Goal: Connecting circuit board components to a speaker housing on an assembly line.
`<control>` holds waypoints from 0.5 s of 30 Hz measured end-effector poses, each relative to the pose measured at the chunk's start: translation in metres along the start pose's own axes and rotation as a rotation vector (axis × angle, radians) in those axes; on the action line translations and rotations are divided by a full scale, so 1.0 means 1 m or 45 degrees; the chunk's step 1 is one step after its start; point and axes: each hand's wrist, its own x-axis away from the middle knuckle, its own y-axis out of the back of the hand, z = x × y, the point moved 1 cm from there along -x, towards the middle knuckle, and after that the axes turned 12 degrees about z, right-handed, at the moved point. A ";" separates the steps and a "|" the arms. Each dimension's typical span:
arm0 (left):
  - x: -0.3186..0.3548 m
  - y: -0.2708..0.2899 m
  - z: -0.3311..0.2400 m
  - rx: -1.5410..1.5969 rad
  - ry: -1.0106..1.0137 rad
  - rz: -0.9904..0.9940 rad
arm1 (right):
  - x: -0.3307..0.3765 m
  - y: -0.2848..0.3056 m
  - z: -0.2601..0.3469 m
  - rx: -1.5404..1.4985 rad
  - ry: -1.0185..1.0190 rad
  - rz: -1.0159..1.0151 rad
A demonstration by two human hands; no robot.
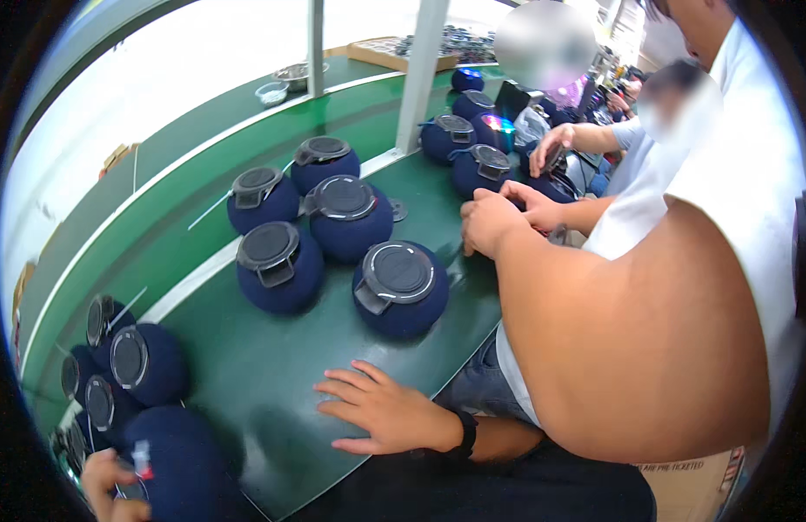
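From where I stand, a navy ball-shaped unit (181, 465) sits at the near left corner of the bench (237, 374), close in by the person. The left hand (107, 487) is by far the nearer one: its fingers bend against the ball's left side, beside a small white-and-red tag (143, 459). The lower edge cuts this grip off, so I cannot tell whether it clasps the ball or merely touches it. The ball is round, with no long axis to speak of. The right hand (385, 413) is released, fingers spread, palm down over the bench, well apart from that ball; the nearest thing beyond its fingertips is a disc-topped navy unit (401, 291).

The bench is dark green and smooth, crossed by a pale rail (198, 278). Behind the left hand's ball huddle more units (150, 365), discs tipped leftward; mid-bench, others stand discs up. To the right, a co-worker in a white shirt (742, 148) has both hands (498, 224) together above the bench, and more people work farther along.
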 end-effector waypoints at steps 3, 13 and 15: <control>-0.041 -0.018 -0.018 0.170 -0.119 0.149 | -0.001 -0.002 0.000 -0.024 -0.026 -0.021; -0.116 -0.084 -0.020 -0.499 -0.390 0.147 | 0.001 0.004 -0.004 -0.207 -0.223 -0.195; -0.116 -0.089 -0.018 -0.482 -0.398 0.162 | 0.000 0.002 -0.004 -0.194 -0.207 -0.192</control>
